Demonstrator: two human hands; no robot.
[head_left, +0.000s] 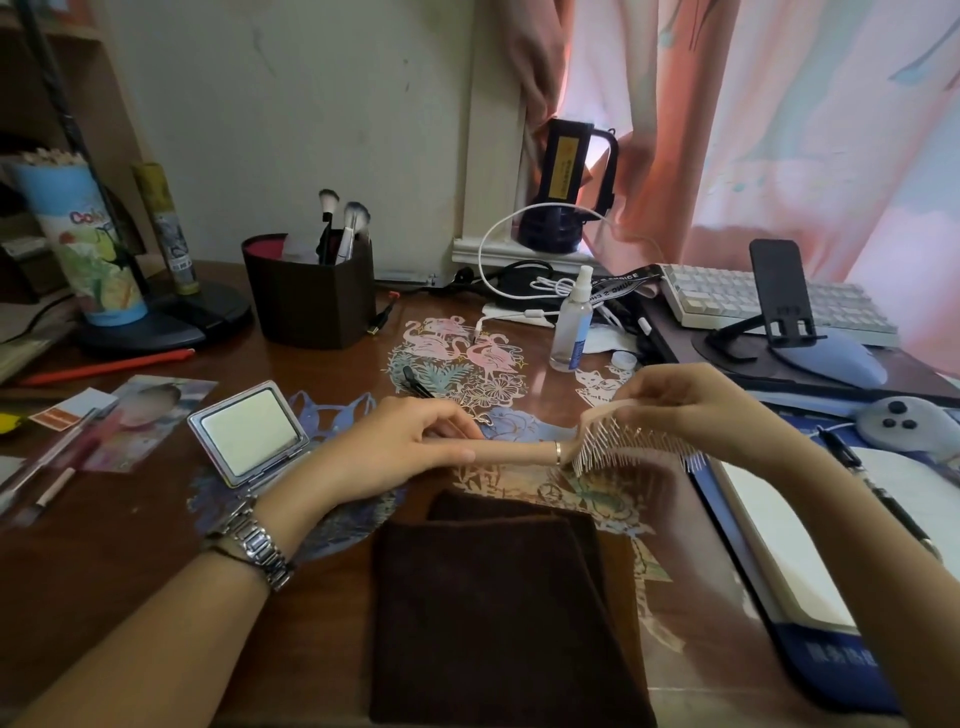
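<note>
The worktop (130, 571) is dark wood. Its far edge meets the wall and a pink curtain (753, 130), and its near edge runs along the bottom of the view. A brown cloth (493, 613) lies flat at that near edge, and the open room is the strip above it and the bare wood to its left. On the right a white pad on a blue mat (795, 530) closes in, with a keyboard (727, 296) behind it. A brown brush holder (311, 296) stands at the back, and a spray bottle (571, 327) stands right of it.

The hairbrush (613, 441) is held just past the cloth's far edge. Its long axis runs left to right, with the handle pointing left and the bristles facing down toward the person. The left hand (395, 447) grips the handle. The right hand (691, 410) pinches the back of the head. The hands are apart, one at each end. A small open mirror (249, 434) sits just left of the left hand.
</note>
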